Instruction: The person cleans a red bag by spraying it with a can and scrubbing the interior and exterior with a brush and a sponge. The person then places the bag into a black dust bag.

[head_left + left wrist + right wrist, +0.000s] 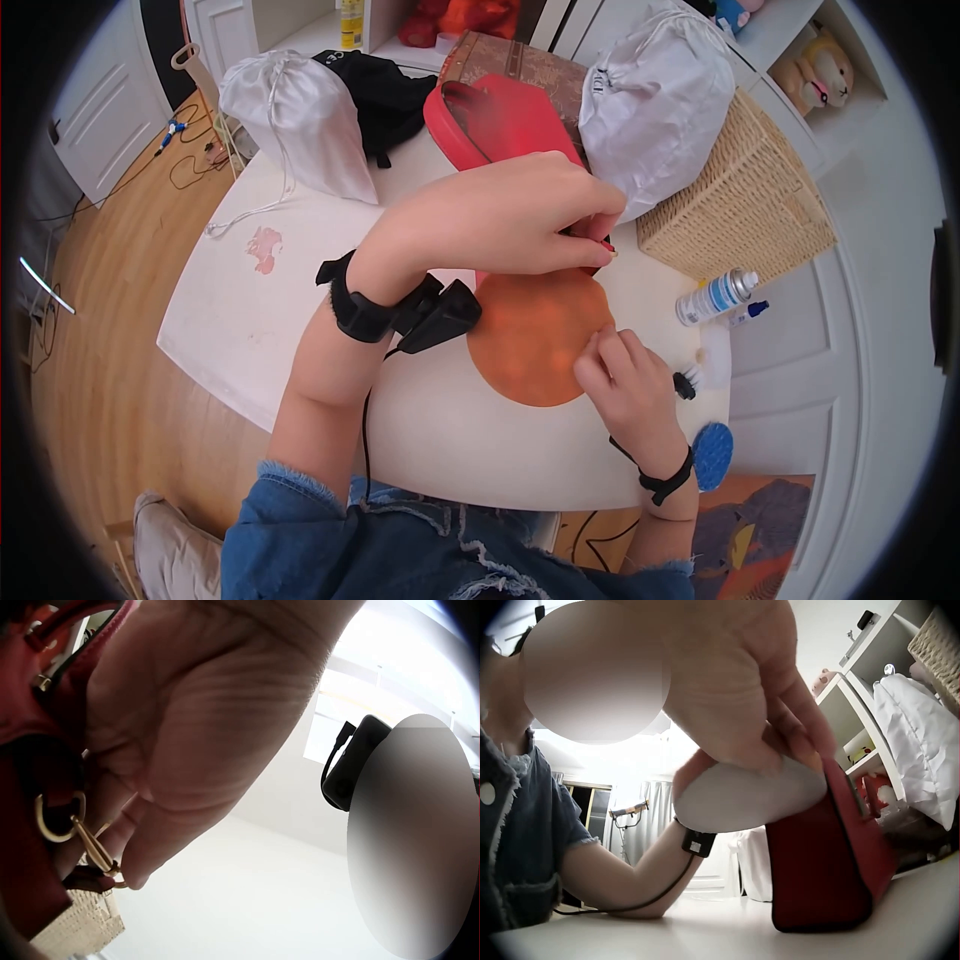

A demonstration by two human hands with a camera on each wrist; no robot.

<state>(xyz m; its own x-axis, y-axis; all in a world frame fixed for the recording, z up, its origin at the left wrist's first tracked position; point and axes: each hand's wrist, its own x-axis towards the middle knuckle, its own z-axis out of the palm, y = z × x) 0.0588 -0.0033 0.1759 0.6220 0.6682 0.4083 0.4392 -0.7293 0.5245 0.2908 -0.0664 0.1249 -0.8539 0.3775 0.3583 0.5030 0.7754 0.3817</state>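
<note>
A red bag point(535, 340) stands on the white table point(270, 320); its near face looks orange in the light. My left hand point(510, 215) reaches over its top and pinches the gold clasp point(94, 851) next to a gold ring point(56, 817) on the bag's edge. My right hand point(620, 375) is lower, against the near face of the bag. In the right wrist view its curled fingers point(750, 690) hold a white round pad point(742, 795) against the red bag point(825, 870). The pad is hidden under the fingers in the head view.
A wicker basket point(745, 200) and a white drawstring bag point(655, 100) stand to the right behind the red bag. Another white bag point(295, 120) and a black bag point(385, 95) lie at the back left. A spray bottle point(715, 297), a small brush point(690, 380) and a blue round brush point(712, 455) lie by my right hand.
</note>
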